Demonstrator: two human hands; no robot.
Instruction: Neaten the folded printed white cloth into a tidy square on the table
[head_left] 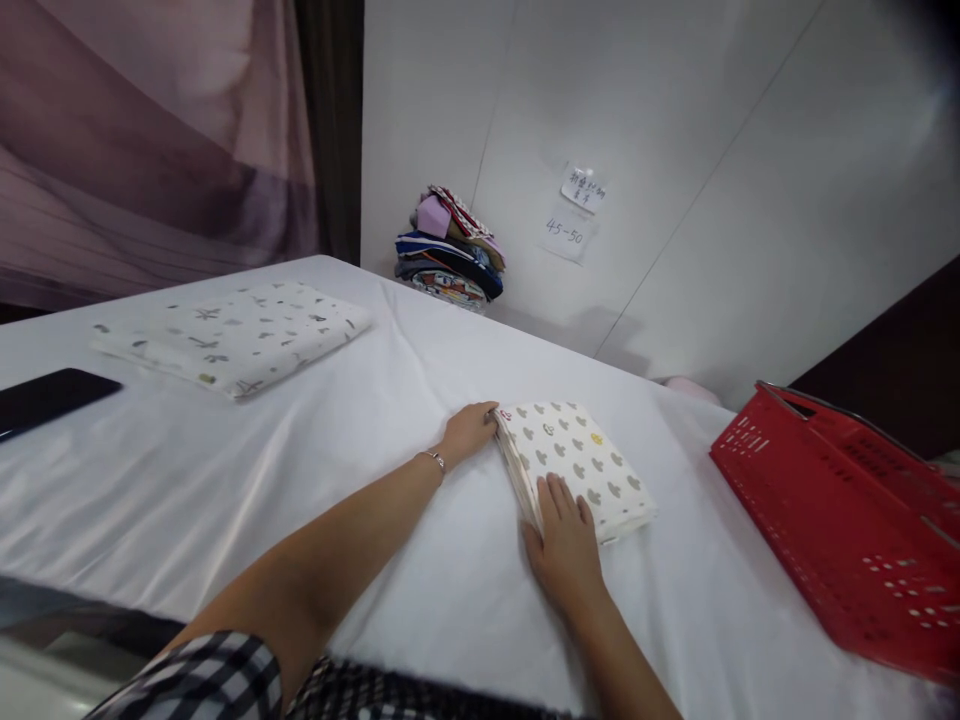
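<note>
White sheet [315,470] covers the whole table, a bit wrinkled. Over at 10 o'clock there's a folded cloth [236,335] with small grey prints, lying flat, and just left of it at 9 o'clock a black phone [49,398] lying screen up near the edge. Up at 12 o'clock a stack of colourful clothes [450,245] sits against the white wall, with two paper notes [574,210] stuck on the wall to its right. Red plastic basket [847,520] at 3 o'clock, tilted.
</note>
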